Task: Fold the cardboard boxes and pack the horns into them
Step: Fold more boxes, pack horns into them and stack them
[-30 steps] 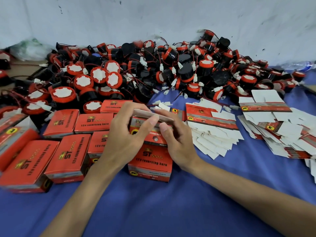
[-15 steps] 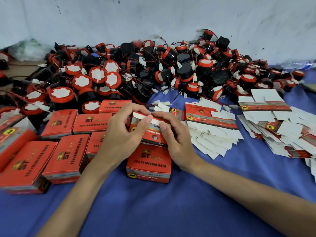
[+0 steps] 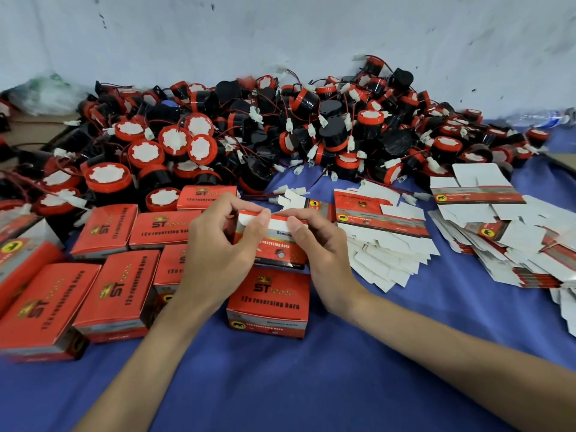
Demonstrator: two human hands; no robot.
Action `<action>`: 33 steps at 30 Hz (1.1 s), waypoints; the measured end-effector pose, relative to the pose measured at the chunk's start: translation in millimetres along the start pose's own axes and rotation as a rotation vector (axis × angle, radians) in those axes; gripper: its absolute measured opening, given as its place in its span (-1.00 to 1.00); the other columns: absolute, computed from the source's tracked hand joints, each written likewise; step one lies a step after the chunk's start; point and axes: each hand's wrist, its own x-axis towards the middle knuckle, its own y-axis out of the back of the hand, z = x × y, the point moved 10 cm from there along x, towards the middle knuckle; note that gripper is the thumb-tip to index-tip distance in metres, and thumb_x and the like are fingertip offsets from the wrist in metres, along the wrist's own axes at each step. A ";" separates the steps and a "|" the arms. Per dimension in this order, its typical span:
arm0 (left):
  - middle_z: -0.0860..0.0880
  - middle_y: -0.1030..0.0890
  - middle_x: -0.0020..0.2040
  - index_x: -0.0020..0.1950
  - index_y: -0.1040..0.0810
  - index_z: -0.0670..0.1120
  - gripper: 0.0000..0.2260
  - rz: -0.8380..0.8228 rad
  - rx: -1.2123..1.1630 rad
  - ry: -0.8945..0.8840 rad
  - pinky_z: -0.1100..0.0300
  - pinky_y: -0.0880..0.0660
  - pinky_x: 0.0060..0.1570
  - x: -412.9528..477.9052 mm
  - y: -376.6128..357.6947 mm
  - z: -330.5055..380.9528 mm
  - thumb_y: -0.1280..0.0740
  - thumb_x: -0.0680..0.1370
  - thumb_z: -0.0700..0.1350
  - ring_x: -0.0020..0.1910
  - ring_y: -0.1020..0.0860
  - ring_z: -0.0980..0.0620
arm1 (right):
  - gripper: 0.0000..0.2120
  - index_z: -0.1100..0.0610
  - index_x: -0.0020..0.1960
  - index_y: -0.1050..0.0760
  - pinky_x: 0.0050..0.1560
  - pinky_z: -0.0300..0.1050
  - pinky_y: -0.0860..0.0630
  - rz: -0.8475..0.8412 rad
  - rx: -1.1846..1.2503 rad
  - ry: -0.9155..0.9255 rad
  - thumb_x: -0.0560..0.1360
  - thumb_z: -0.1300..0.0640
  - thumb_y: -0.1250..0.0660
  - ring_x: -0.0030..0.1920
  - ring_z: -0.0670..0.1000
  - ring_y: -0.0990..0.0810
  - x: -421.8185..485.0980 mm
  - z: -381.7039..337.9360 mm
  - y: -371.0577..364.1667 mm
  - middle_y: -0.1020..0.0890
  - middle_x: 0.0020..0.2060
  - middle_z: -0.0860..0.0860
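A red cardboard box is held between both hands above the blue cloth, its white top flap pressed down almost flat. My left hand grips its left side with the thumb on the flap. My right hand grips its right side, thumb on the flap too. Whatever is inside the box is hidden. A closed red box lies just below it. Several closed red boxes lie to the left. A big pile of red-and-black horns with wires fills the back.
Flat unfolded box blanks lie in a stack right of my hands and in a second stack at far right. The blue cloth covers the table. A white wall stands behind the horns.
The white top flap stood raised a second ago; my thumbs have pushed it down onto the box. The box has tipped slightly toward me.
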 end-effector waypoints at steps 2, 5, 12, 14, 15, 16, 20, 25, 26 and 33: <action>0.16 -0.62 -0.21 -0.15 -0.52 0.02 -0.94 0.021 0.006 -0.006 0.38 -0.49 -0.38 -0.1 2.5 1.6 -0.33 0.49 -0.01 -0.28 -0.62 0.19 | -0.88 0.08 -0.03 -0.58 -0.13 -0.12 -0.59 0.013 0.063 -0.067 0.55 0.11 -0.28 -0.14 0.01 -0.64 0.0 4.7 -0.8 -0.66 -0.19 -0.04; 0.24 -0.61 -0.25 -0.15 -0.51 0.02 -0.94 0.019 -0.009 -0.020 0.44 -0.45 -0.39 -0.2 3.2 4.4 -0.32 0.49 -0.03 -0.26 -0.62 0.22 | -0.85 0.10 -0.07 -0.60 -0.11 -0.06 -0.60 0.021 0.168 -0.140 0.53 0.05 -0.30 -0.14 0.06 -0.64 -1.8 9.3 -4.0 -0.66 -0.18 0.07; 0.10 -0.61 -0.10 0.00 -0.54 0.00 -0.91 -0.035 0.020 -0.113 0.35 -0.52 -0.22 -3.2 0.4 13.0 -0.34 0.51 -0.07 -0.12 -0.62 0.14 | -0.74 0.20 -0.07 -0.59 -0.05 0.08 -0.58 0.091 0.311 -0.258 0.47 -0.01 -0.35 -0.13 0.15 -0.62 -2.8 16.8 -6.2 -0.62 -0.13 0.21; 0.10 -0.61 -0.07 0.07 -0.54 -0.03 -0.83 -0.064 0.042 -0.119 0.32 -0.54 -0.18 -4.5 -2.8 12.9 -0.35 0.51 -0.05 -0.09 -0.62 0.12 | -0.70 0.22 -0.01 -0.58 0.00 0.12 -0.58 0.123 0.348 -0.290 0.45 -0.02 -0.36 -0.10 0.18 -0.62 -2.3 19.7 -3.7 -0.63 -0.08 0.24; 0.09 -0.61 -0.07 0.08 -0.54 -0.03 -0.82 -0.068 0.044 -0.113 0.30 -0.55 -0.18 -4.7 -3.4 12.4 -0.36 0.51 -0.03 -0.09 -0.63 0.11 | -0.70 0.21 -0.02 -0.59 -0.01 0.10 -0.59 0.127 0.343 -0.283 0.45 -0.02 -0.36 -0.10 0.18 -0.62 -1.9 19.5 -2.9 -0.64 -0.08 0.23; 0.10 -0.62 -0.09 0.05 -0.54 -0.02 -0.84 -0.062 0.032 -0.102 0.29 -0.55 -0.19 -4.8 -2.8 11.4 -0.36 0.50 -0.03 -0.10 -0.63 0.11 | -0.73 0.19 -0.05 -0.60 -0.03 0.08 -0.59 0.122 0.318 -0.260 0.46 -0.02 -0.35 -0.10 0.17 -0.63 -1.9 17.8 -2.4 -0.64 -0.10 0.21; 0.13 -0.61 -0.13 -0.05 -0.53 -0.01 -0.95 -0.024 -0.002 -0.084 0.42 -0.48 -0.28 -3.3 -0.3 10.2 -0.33 0.51 -0.08 -0.17 -0.62 0.18 | -0.81 0.10 -0.11 -0.64 -0.08 0.00 -0.59 0.099 0.210 -0.157 0.54 0.02 -0.32 -0.12 0.09 -0.64 -6.2 9.2 -3.8 -0.65 -0.16 0.11; 0.09 -0.61 -0.18 -0.10 -0.53 -0.11 -0.89 -0.033 -0.024 -0.043 0.43 -0.46 -0.33 -1.9 -1.8 6.2 -0.31 0.51 -0.08 -0.24 -0.62 0.17 | -0.84 0.00 -0.06 -0.59 -0.15 -0.23 -0.55 0.097 0.112 -0.007 0.55 0.13 -0.22 -0.14 -0.10 -0.63 -13.1 0.5 -7.3 -0.65 -0.18 -0.11; 0.09 -0.61 -0.18 -0.10 -0.53 -0.11 -0.89 -0.038 -0.029 -0.031 0.44 -0.46 -0.32 -1.6 -1.6 5.2 -0.30 0.51 -0.08 -0.24 -0.61 0.17 | -0.85 0.02 -0.03 -0.56 -0.16 -0.27 -0.54 0.087 0.095 0.014 0.56 0.14 -0.21 -0.15 -0.14 -0.62 -14.2 -1.4 -8.7 -0.64 -0.18 -0.15; 0.06 -0.63 -0.23 -0.11 -0.57 -0.06 -0.90 -0.110 -0.172 0.109 0.35 -0.49 -0.32 0.7 -7.3 -6.6 -0.29 0.50 -0.07 -0.29 -0.61 0.14 | -0.87 0.12 -0.01 -0.51 -0.23 -0.31 -0.52 0.072 0.068 0.030 0.57 0.16 -0.19 -0.20 -0.16 -0.62 -14.1 -2.6 -8.5 -0.62 -0.22 -0.16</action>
